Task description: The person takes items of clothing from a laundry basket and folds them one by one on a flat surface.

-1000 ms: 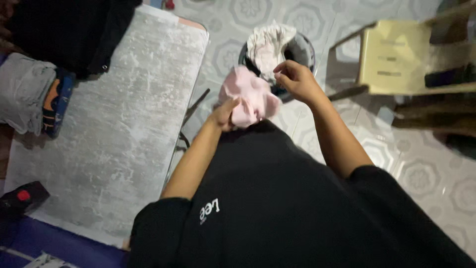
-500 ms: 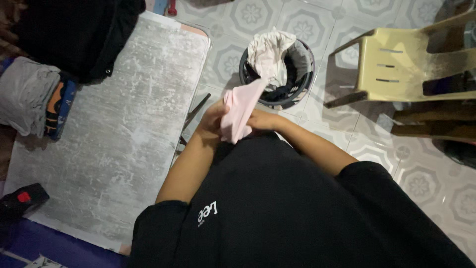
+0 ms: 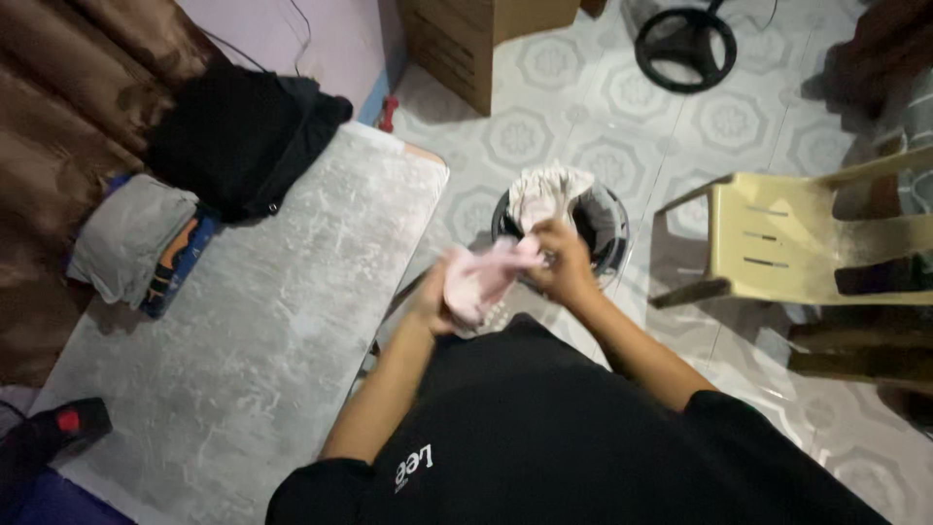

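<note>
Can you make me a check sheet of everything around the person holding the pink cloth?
Surface: grey padded board, mostly bare.
Things in hand: pink cloth, bunched above the floor.
Clutter: round basket of clothes; black garment; folded grey clothes; black device with red button.
Hands: left hand and right hand both grip the cloth.
Cables: thin wire on the wall.
Surroundings: patterned tile floor, yellow plastic chair, cardboard box, fan base, brown curtain.

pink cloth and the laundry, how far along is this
Done: a folded grey garment lies on the grey table. In hand: left hand and right hand grip the pink cloth. Left: the basket holds more clothes.
</note>
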